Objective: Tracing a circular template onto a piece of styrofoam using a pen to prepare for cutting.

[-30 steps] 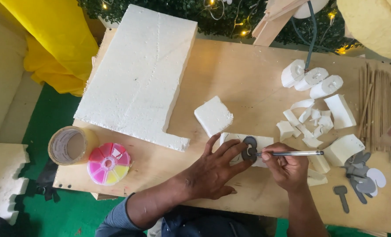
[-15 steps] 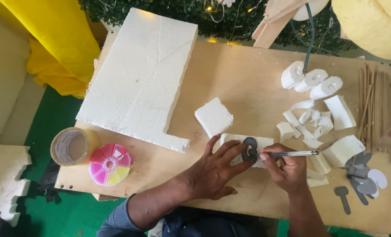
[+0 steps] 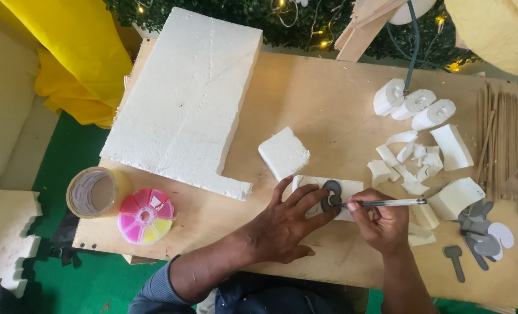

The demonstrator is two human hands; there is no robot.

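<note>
Pressing down with spread fingers, the left hand (image 3: 285,224) pins a small grey cut-out template (image 3: 331,195) flat onto a white rectangular foam block (image 3: 352,189) that lies at the near middle of the plywood counter (image 3: 328,110). Its grip is open and flat, not clamped around anything. The right hand (image 3: 381,224) has its grip closed around a slim pen (image 3: 387,203), whose tip meets the template's right edge.

As I judge it, the main risk is the template sliding under the pen's sideways push, since only fingertip pressure holds it; the traced line would then wander. The foam is soft, so a hard tip could gouge or tear it. The block itself is loose on the counter and might skate.

Several things are hard to read. The left fingers cover much of the block and part of the template, so its full outline cannot be told. Whether any line is already drawn is not visible. More grey shapes (image 3: 480,229) lie at the right with white foam offcuts (image 3: 413,160) and a bundle of thin wooden sticks (image 3: 503,139). A large white foam slab (image 3: 183,99), a tape roll (image 3: 93,192) and a round pink-and-yellow bead box (image 3: 145,216) sit to the left. The counter's right edge is cut off.
</note>
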